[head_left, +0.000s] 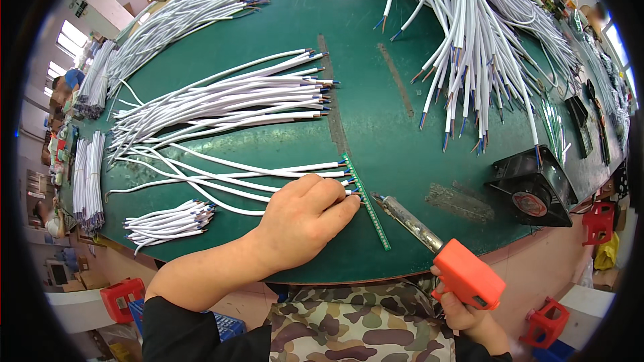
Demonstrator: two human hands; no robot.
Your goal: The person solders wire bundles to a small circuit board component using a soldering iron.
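Observation:
My left hand [302,221] is closed, thumb and fingers pinching the end of a white cable [231,208] at a narrow green circuit board strip [377,226]. The strip lies slanted near the table's front edge. Several other white cables [295,169] run in from the left, their bared blue and brown wire ends at the strip's upper part. In my right hand [463,314] is a soldering gun [469,273] with a red-orange handle, the fingers wrapped round its grip. Its metal tip points up-left, close beside the strip near my left fingertips. Whether the tip touches it, I cannot tell.
A bundle of white cables [228,100] lies beyond my left hand, and short cut cables [171,222] lie nearer left. Larger cable piles [463,40] cover the far right. A black fan [533,188] stands at right. Red stools [547,322] stand below the green table [295,20].

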